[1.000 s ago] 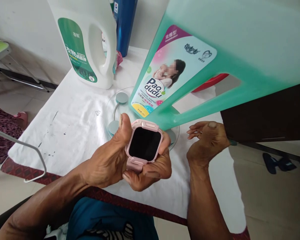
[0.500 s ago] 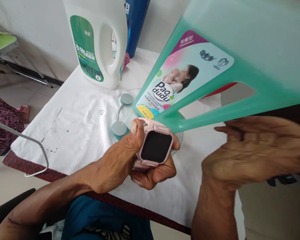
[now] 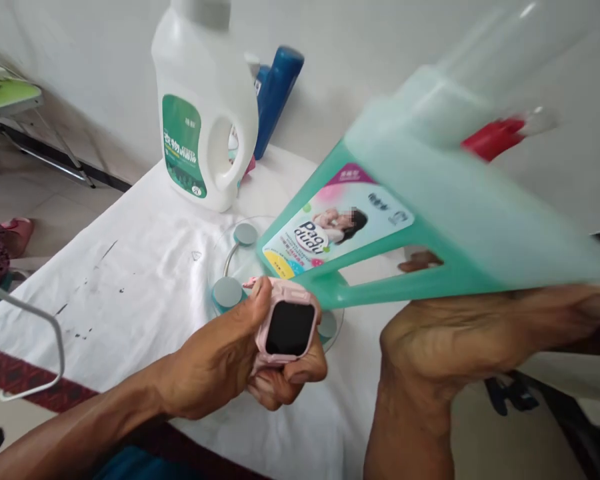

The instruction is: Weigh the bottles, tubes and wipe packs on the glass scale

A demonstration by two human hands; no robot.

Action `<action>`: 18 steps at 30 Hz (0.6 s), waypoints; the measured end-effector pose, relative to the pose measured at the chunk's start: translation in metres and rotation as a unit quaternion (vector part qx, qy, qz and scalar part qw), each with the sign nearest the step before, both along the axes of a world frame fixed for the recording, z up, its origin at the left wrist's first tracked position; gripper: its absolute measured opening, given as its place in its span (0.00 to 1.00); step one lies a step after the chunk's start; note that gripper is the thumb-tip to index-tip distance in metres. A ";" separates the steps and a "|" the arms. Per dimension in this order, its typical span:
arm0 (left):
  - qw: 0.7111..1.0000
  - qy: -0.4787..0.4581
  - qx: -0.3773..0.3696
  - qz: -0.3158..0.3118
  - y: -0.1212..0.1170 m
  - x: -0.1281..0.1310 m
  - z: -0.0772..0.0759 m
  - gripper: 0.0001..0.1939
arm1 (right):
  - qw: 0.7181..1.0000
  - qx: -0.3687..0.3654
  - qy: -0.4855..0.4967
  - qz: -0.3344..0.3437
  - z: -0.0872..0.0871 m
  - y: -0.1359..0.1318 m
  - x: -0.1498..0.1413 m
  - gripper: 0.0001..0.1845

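Note:
My left hand (image 3: 275,360) is closed around a pink smartwatch (image 3: 290,327), its dark screen facing up. Just behind it, a large green Pao dudu detergent bottle (image 3: 380,267) looks tilted to the right, its base over a round glass scale (image 3: 227,257) with grey discs. Lower right is my right hand (image 3: 455,333), palm turned up and holding nothing visible. The bottle's handle side covers part of that hand, and some fingers show through the handle opening. Whether the hand touches the bottle I cannot tell.
A white detergent bottle (image 3: 210,113) with a green label stands at the back of the table with a white cloth (image 3: 145,267). Behind it is a blue bottle (image 3: 280,100). A bent white metal rod (image 3: 55,333) juts in at left, near a green-topped folding table (image 3: 10,97).
The view has tipped up, showing more of the bottle tops and a red nozzle. The left hand still holds the watch. The green bottle now overlaps more of the right hand.

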State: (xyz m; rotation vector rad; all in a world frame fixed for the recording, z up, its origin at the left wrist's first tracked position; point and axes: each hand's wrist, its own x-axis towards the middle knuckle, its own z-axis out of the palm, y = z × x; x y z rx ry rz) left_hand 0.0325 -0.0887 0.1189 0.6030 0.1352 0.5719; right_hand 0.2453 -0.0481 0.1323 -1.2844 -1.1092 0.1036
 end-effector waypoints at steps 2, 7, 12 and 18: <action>1.000 0.004 0.015 0.006 0.001 0.001 -0.002 0.28 | 0.997 0.064 0.042 0.015 0.005 -0.002 -0.002 0.25; 0.996 0.010 0.063 0.055 0.004 -0.003 -0.006 0.29 | 0.983 0.010 0.114 0.145 0.007 -0.003 -0.001 0.34; 0.986 0.052 0.102 0.125 0.010 -0.014 -0.012 0.29 | 0.977 0.006 0.157 0.144 0.018 0.013 0.005 0.34; 0.980 0.036 0.068 0.182 0.016 -0.021 -0.014 0.26 | 0.975 0.041 0.173 0.136 0.060 0.060 0.000 0.29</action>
